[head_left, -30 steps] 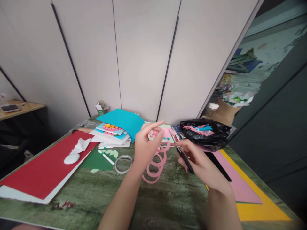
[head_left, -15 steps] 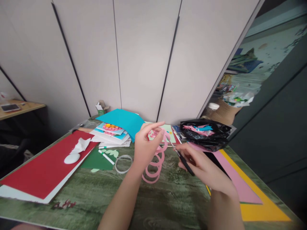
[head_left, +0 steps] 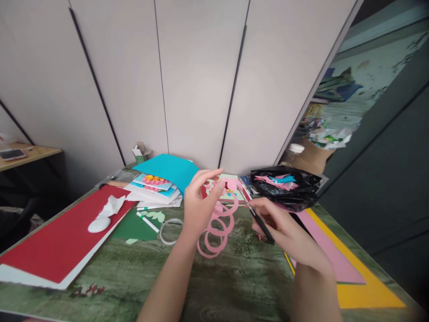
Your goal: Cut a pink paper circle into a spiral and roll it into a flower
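The left hand [head_left: 201, 197] is pinching the pink paper [head_left: 233, 184] above the desk [head_left: 241, 284], seemingly steadying its edge for the scissors [head_left: 257, 219] that the right hand [head_left: 284, 230] is gripping. A pink coil [head_left: 219, 233] is dangling below, presumably leaving the blades [head_left: 245, 199] room.

1. Lower left: red sheet [head_left: 63, 241] lies flat; crumpled white tissue [head_left: 112, 205] and white oval object [head_left: 99, 225] rest on it.
2. Left of centre: blue sheet [head_left: 167, 168] tops stack of papers [head_left: 156, 196]; small open box [head_left: 139, 154] stands behind.
3. Right of centre: black plastic bag [head_left: 300, 194] holds scraps [head_left: 281, 180].
4. Far left, mid-height: phone [head_left: 12, 154] lies on wooden table [head_left: 43, 150].
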{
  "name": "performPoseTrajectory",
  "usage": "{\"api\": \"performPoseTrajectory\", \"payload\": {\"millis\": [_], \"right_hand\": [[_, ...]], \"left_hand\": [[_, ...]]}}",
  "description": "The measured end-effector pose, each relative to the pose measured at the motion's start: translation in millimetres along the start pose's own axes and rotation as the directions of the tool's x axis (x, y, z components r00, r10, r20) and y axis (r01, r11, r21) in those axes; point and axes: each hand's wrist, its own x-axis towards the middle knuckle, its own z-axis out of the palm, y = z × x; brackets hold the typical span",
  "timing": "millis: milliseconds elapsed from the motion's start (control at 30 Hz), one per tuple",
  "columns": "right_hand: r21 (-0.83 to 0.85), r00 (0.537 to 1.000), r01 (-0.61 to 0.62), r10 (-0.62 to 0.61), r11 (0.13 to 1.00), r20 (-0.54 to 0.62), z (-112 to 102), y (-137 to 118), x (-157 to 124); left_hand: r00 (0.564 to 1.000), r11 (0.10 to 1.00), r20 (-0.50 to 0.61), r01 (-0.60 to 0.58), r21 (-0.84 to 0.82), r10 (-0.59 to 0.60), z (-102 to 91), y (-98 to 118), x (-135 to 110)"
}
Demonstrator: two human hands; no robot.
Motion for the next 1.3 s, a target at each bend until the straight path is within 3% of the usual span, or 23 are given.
{"api": "performPoseTrajectory", "payload": {"millis": [167, 667, 1000, 1100, 1300], "right_hand": [[0.027, 1.000, -0.024, 0.024, 0.999, -0.004, 3, -2, 1], [-0.008, 0.999, -0.039, 0.039, 0.999, 0.002, 6, -3, 4], [-0.221, 0.995, -0.028, 0.047, 0.975, 0.083, -12, 6, -3], [-0.221, 0.998, -0.055, 0.063, 0.974, 0.027, -18, 11, -1], [-0.157, 0.974, -0.062, 0.025, 0.986, -0.225, -12, 17, 12]], "left_hand": [[0.993, 0.995, 0.071, 0.096, 0.018, -0.097, 0.6, -5, -1], [0.988, 0.991, 0.085, 0.131, -0.003, -0.131, 0.9, -3, -1], [0.991, 0.992, 0.042, 0.125, 0.009, -0.125, 1.3, -6, 2], [0.991, 0.992, 0.046, 0.124, 0.000, -0.124, 0.3, -5, 2], [0.988, 0.994, 0.111, 0.111, -0.009, -0.110, -1.5, -4, 2]]}}
